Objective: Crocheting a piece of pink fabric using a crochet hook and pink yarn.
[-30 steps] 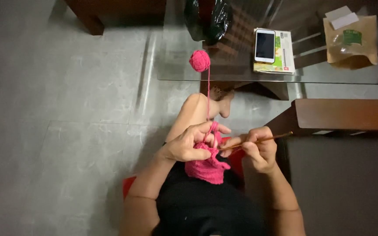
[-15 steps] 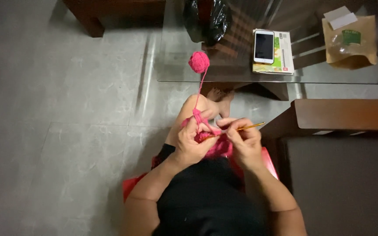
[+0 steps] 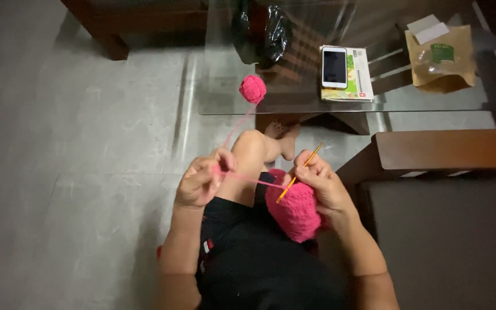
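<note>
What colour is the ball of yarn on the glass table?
Bright pink. The yarn ball shows best in the head view, at the glass table's near edge.

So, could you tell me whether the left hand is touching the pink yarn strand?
Touching. The head view shows the pink yarn strand passing into the closed fingers of the left hand, then running taut to the crochet hook in the right hand.

Beyond the fingers stands a glass table [image 3: 225, 103]. On it lie a pink yarn ball [image 3: 252, 89], a black bag [image 3: 261, 31], a phone [image 3: 334, 67] on a booklet [image 3: 361, 77], and a brown pouch [image 3: 441, 60].
</note>
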